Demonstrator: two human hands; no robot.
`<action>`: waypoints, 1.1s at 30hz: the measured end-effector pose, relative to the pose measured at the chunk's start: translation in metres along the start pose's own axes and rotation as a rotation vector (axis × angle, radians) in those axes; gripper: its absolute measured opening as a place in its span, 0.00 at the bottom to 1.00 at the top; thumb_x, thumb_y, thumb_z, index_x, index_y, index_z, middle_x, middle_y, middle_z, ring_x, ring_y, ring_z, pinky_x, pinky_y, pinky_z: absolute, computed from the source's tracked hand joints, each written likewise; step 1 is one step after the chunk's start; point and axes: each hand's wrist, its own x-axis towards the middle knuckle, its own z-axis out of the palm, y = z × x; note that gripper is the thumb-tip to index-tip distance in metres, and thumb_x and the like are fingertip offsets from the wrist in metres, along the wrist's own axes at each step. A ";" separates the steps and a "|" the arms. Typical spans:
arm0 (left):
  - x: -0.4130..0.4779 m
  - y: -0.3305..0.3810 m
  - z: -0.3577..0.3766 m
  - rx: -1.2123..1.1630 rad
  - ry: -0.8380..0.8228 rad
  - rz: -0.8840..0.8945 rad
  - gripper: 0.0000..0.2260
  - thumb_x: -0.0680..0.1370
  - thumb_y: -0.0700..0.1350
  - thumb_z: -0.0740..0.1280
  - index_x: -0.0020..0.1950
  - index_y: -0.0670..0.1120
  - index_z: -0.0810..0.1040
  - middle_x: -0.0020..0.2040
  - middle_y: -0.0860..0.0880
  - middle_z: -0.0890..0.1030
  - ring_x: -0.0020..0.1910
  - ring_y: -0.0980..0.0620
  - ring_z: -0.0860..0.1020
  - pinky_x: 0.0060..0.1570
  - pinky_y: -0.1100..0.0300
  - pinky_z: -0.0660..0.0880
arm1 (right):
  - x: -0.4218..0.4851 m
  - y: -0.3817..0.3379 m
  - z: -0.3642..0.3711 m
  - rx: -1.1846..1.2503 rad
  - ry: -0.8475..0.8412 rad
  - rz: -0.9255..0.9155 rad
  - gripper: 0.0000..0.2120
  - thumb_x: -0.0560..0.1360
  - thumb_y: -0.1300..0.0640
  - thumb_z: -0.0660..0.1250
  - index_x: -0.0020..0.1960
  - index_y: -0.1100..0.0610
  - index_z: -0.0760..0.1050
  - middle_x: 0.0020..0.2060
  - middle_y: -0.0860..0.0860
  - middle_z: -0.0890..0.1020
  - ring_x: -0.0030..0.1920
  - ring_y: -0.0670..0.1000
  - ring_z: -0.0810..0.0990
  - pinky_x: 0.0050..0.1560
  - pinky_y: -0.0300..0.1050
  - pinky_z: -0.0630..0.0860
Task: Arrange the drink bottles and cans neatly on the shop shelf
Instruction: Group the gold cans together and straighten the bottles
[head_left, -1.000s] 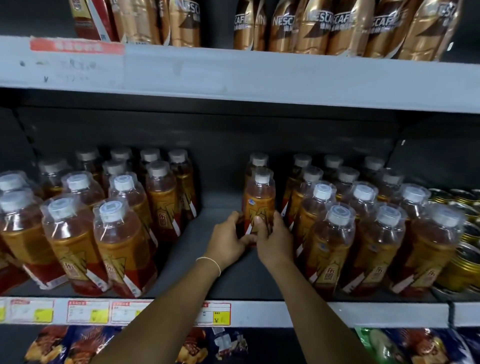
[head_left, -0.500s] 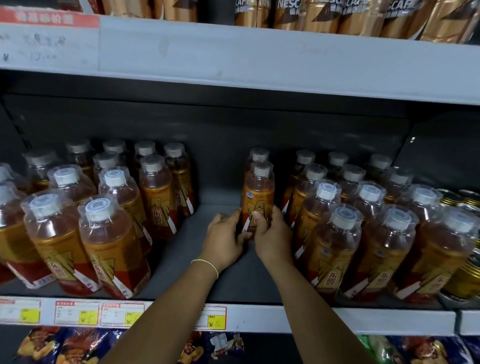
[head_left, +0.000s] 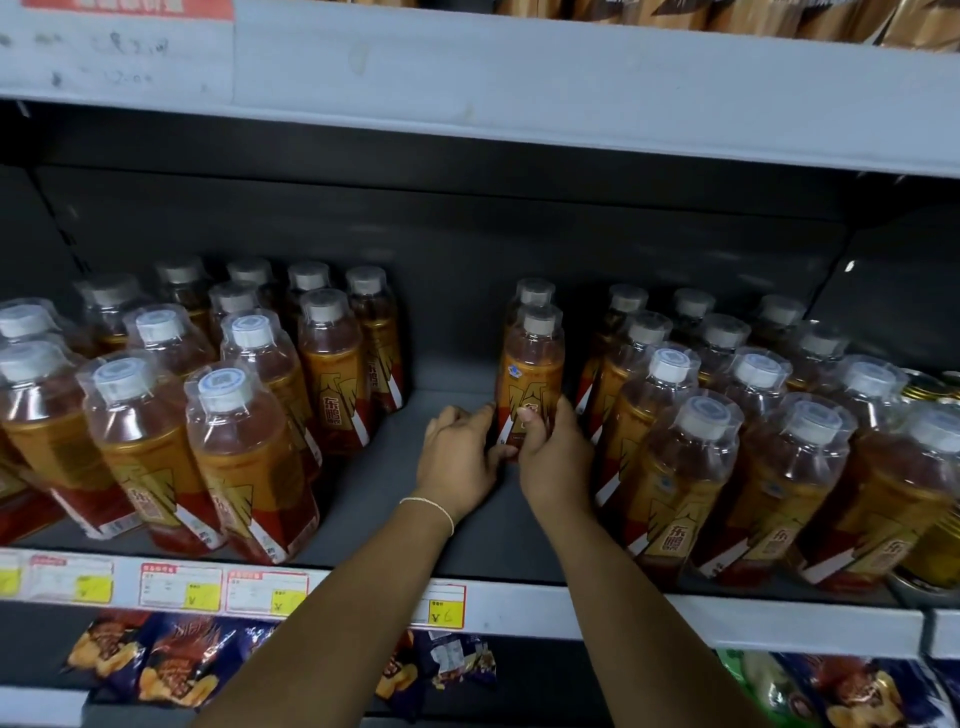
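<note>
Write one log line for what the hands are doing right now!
left hand: grips bottle low | right hand: grips bottle low | bottle: upright, in shelf gap

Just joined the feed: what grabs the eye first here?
The left hand and right hand hold the lower part of one amber bottle mid-shelf, a second bottle standing behind it. Dense blocks of the same bottles flank the gap: left block, right block.

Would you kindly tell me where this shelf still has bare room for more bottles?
A bare strip of shelf runs front to back between the left block of bottles and the lone column, whose front bottle the left hand and right hand hold. The right block and the cans beside it are packed tight.
</note>
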 end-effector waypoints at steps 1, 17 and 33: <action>0.001 0.002 -0.001 0.025 -0.009 0.004 0.20 0.76 0.48 0.70 0.67 0.47 0.74 0.47 0.46 0.80 0.55 0.46 0.71 0.55 0.57 0.62 | -0.001 -0.001 -0.001 -0.005 -0.003 0.004 0.19 0.82 0.49 0.62 0.68 0.58 0.70 0.56 0.59 0.82 0.56 0.59 0.81 0.57 0.55 0.78; -0.076 0.027 -0.169 0.128 0.205 0.206 0.18 0.69 0.34 0.66 0.58 0.39 0.81 0.48 0.42 0.84 0.47 0.43 0.81 0.53 0.54 0.77 | -0.054 -0.074 0.000 0.142 0.153 -0.515 0.26 0.79 0.59 0.68 0.74 0.63 0.66 0.70 0.60 0.71 0.69 0.58 0.71 0.68 0.55 0.71; -0.128 -0.050 -0.230 -0.099 0.503 -0.195 0.13 0.74 0.32 0.64 0.53 0.43 0.82 0.48 0.52 0.80 0.48 0.57 0.77 0.50 0.69 0.73 | -0.128 -0.105 0.094 0.076 -0.539 -0.331 0.48 0.62 0.36 0.78 0.74 0.50 0.61 0.69 0.51 0.71 0.68 0.53 0.71 0.65 0.55 0.74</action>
